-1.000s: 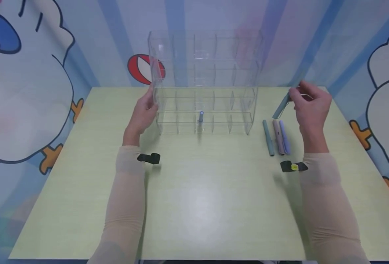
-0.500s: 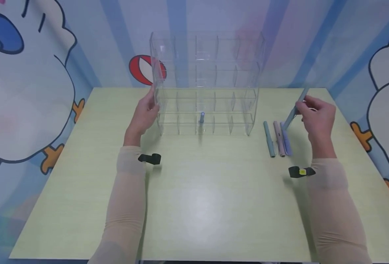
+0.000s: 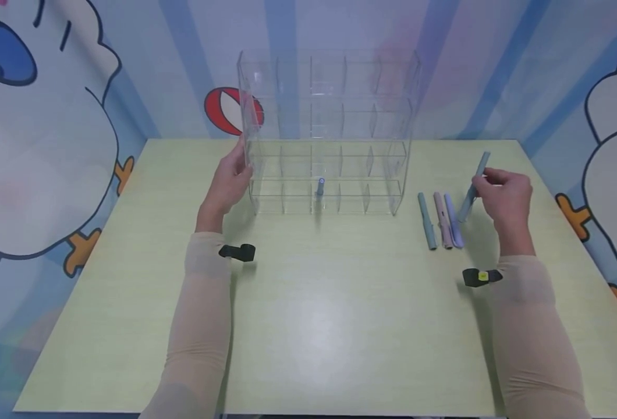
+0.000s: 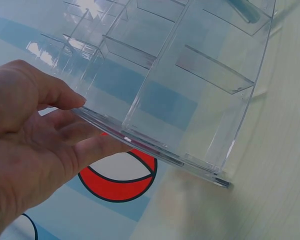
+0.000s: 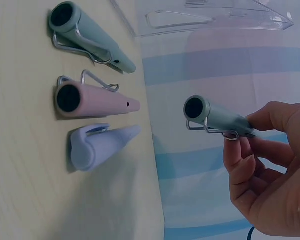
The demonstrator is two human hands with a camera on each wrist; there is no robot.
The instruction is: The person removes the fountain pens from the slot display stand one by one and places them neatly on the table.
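My left hand [image 3: 229, 183] grips the left side wall of a clear acrylic organizer [image 3: 329, 139], thumb on one face and fingers behind, as the left wrist view shows. A blue-grey pen [image 3: 321, 187] stands in its lowest row. My right hand [image 3: 509, 198] pinches a teal pen [image 5: 222, 119] with a wire clip between thumb and fingers. That pen is tilted, with its clip end low, just right of three pens lying side by side: a teal pen [image 3: 426, 221], a pink pen [image 5: 102, 100] and a lavender pen [image 5: 102, 148].
The organizer has several stepped rows of compartments and stands near the back of the pale table [image 3: 308, 326]. Behind it rises a wall [image 3: 183, 70] with blue stripes and cartoon prints. A black wrist camera [image 3: 482, 277] sits at the right cuff.
My right hand has moved right and nearer to me with the teal pen, which now stands steeper, its upper end showing above the fingers. The left hand keeps its grip on the organizer.
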